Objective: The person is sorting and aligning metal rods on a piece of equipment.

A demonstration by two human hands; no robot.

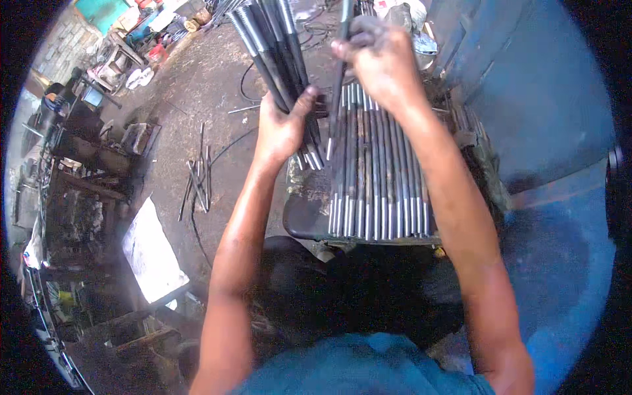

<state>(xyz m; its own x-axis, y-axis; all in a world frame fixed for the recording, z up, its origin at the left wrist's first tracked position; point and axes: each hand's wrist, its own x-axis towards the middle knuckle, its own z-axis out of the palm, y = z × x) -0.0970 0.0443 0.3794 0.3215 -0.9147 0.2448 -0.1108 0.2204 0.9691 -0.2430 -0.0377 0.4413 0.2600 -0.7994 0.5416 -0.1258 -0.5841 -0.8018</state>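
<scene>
My left hand is wrapped round a bundle of dark metal rods with bright threaded ends, held upright and tilted away to the left. Up and to the right, my right hand grips a single threaded rod, which hangs nearly upright; the fingers are slightly blurred. Below it, a row of similar rods lies side by side on a dark low stand, their shiny ends lined up toward me. My right forearm hides part of the row's right side.
Several thin rods lie loose on the concrete floor to the left, with a white sheet nearer me. Cluttered shelving runs along the far left. A large blue metal panel stands at the right.
</scene>
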